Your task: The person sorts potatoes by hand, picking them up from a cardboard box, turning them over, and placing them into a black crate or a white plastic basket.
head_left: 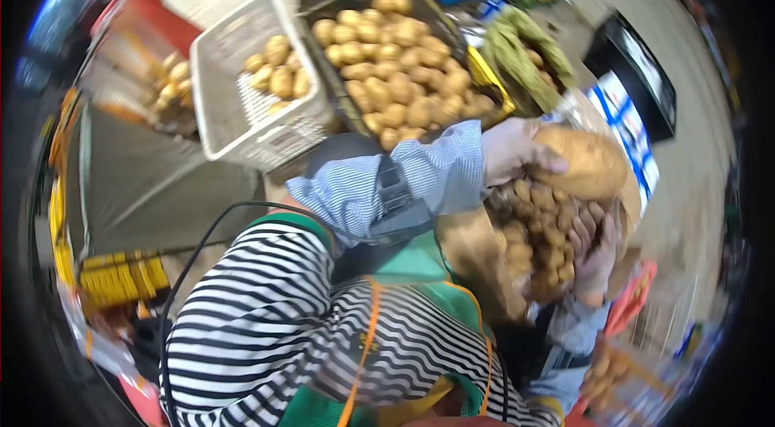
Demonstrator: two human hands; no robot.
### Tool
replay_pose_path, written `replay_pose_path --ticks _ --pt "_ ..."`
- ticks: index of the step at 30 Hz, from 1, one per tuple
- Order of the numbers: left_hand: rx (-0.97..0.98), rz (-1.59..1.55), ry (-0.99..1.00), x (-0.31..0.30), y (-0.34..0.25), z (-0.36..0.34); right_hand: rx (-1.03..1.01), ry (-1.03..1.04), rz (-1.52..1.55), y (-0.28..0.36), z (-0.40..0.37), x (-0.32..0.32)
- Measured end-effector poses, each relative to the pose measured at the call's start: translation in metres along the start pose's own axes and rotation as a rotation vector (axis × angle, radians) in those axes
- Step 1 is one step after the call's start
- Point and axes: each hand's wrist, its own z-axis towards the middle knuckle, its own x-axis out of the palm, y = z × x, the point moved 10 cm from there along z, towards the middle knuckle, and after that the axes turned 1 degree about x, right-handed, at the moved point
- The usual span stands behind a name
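Observation:
My left hand point(521, 154), in a pale glove, grips a large, long, yellow-brown potato point(583, 162) above an open cardboard box point(476, 253). Clear plastic lines the box, and many small potatoes point(539, 237) lie inside it. At the box's right side is my right hand point(594, 243), also gloved, with its fingers apart and slightly bent beside the small potatoes. Nothing shows in its grasp, though motion blurs it a little. Both forearms wear striped sleeves with dark bands.
Beyond my left arm stand a dark crate point(323, 23) heaped with potatoes and a white crate point(211, 96) holding several. A green sack point(517, 43) lies open at the far side, near a black box point(634, 76). A black cable point(198, 257) runs along my left side.

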Motion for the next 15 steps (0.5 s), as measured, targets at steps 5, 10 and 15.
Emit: replay_pose_path --ticks 5,10,15 --pt "0.272 -0.471 -0.683 -0.181 -0.055 -0.068 -0.005 0.009 0.005 -0.010 0.008 -0.003" --pt "0.407 -0.263 -1.228 -0.370 -0.057 -0.254 0.032 0.093 -0.027 -0.017 0.011 0.013" --pt "-0.016 -0.042 -1.607 -0.434 -0.009 -0.393 0.076 0.064 -0.132 -0.030 0.006 0.018"
